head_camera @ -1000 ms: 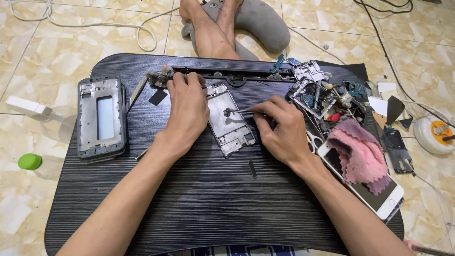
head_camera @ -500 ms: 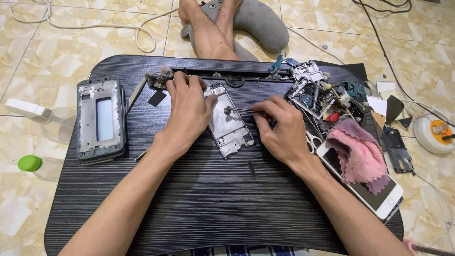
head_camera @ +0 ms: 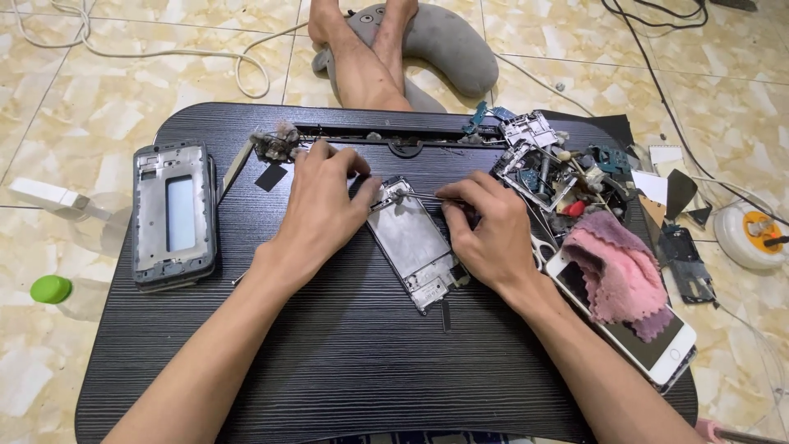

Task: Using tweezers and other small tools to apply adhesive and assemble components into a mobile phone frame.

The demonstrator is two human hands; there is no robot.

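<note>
Middle of the black table: left hand presses flat on the top end of a stripped phone frame, fingers loosely spread. Right hand pinches thin tweezers, tip on the frame's upper end.

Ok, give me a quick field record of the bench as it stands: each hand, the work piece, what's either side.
left hand: pressing on the top edge of the phone frame
right hand: pinching a thin metal tool, tip at the frame's upper end
surface: black lap table
left side: second phone frame, lying flat
right side: parts pile, pink cloth on a white phone
</note>
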